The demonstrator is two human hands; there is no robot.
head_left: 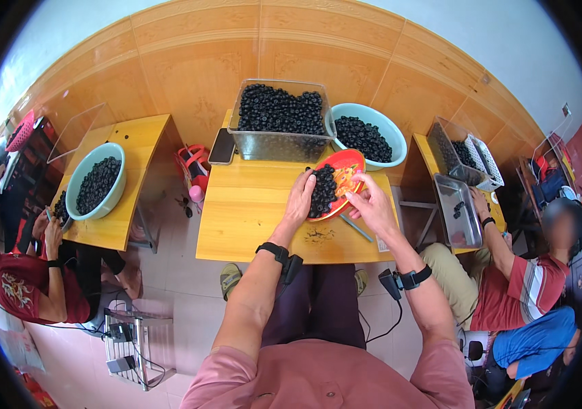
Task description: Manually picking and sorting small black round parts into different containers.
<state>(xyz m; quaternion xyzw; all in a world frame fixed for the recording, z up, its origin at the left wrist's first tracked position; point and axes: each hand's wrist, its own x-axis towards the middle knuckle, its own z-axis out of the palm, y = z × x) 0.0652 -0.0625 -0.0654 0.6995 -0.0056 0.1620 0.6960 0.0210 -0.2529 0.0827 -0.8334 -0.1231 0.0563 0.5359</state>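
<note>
A red plate with an orange picture inside is held tilted above the yellow table. Small black ring-like parts are heaped along its left side. My left hand grips the plate's left rim, its thumb beside the parts. Over the right side of the plate, my right hand has its fingers curled and thumb and forefinger drawn together; whatever may be between them is too small to make out. Under the plate, a thin grey-green stick lies on the table next to scattered black crumbs.
Behind the plate stand a clear bin and a pale-green basin, both holding black parts. A phone lies left of the bin. People work at side tables, one with a basin, another with a clear tray. Cables hang from my wristbands.
</note>
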